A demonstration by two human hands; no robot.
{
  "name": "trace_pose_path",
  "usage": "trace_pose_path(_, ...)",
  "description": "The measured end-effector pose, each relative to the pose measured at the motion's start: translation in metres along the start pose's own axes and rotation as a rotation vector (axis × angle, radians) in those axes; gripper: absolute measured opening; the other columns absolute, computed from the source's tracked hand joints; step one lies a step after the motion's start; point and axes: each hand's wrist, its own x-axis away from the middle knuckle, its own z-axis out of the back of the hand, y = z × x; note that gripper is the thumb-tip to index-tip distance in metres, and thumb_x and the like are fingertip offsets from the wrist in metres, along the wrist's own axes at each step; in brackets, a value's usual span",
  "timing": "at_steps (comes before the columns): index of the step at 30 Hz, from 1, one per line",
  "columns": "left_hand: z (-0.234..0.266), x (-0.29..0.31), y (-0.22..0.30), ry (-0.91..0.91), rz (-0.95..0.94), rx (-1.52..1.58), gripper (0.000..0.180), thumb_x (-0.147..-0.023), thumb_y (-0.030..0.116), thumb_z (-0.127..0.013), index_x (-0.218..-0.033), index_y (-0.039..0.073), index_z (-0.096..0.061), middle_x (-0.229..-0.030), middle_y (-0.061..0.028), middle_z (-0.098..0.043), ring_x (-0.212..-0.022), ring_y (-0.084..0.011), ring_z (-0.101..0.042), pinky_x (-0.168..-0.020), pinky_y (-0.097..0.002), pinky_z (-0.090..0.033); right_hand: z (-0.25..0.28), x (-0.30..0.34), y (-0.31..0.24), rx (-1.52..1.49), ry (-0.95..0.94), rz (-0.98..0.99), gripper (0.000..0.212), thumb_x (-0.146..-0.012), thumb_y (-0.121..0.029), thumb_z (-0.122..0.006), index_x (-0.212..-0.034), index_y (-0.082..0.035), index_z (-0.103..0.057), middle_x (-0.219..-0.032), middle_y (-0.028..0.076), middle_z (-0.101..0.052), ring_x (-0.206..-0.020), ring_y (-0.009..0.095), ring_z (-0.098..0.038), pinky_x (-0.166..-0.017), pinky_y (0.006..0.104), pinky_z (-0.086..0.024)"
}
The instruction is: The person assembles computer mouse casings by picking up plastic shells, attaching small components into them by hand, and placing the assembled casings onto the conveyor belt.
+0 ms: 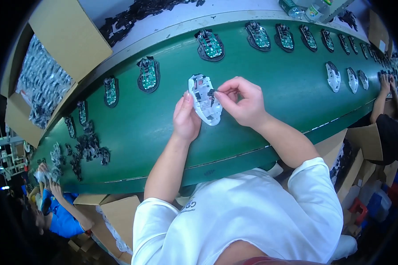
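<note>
My left hand holds a white plastic mouse shell upright above the green conveyor belt, its inner side turned toward me. My right hand pinches a small black part between thumb and fingers and presses it against the inside of the shell. Both forearms come up from the lower edge, in front of my white shirt.
Black mouse bases with green circuit boards lie in a row along the belt's far side. Other white shells lie to the right. Loose black parts are piled at the left. Cardboard boxes stand behind. Other people work at both ends.
</note>
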Motion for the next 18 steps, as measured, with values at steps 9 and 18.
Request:
trace_pose_path(9, 0.005, 0.005, -0.004, -0.109, -0.035, -0.131, 0.053, -0.111, 0.038, -0.04, -0.146, -0.001, -0.047, -0.139, -0.0142, -0.059, -0.127, -0.0253, -0.059, -0.11, -0.0419, -0.045, -0.007, 0.008, -0.002, 0.207, 0.006, 0.16, 0.011, -0.083, 0.0, -0.08, -0.086, -0.001, -0.069, -0.075, 0.003, -0.063, -0.057, 0.006, -0.052, -0.051, 0.0245, -0.041)
trace_pose_path(18, 0.003, 0.007, -0.004, -0.191, -0.093, -0.374, 0.074, -0.104, 0.041, -0.058, -0.152, -0.01, -0.035, -0.143, -0.0166, -0.054, -0.132, -0.0236, -0.053, -0.113, -0.0359, -0.038, -0.01, 0.006, -0.002, 0.029, -0.06, -0.045, 0.01, -0.088, -0.004, -0.077, -0.091, 0.002, -0.07, -0.084, 0.009, -0.074, -0.072, 0.01, -0.071, -0.061, 0.0266, -0.057)
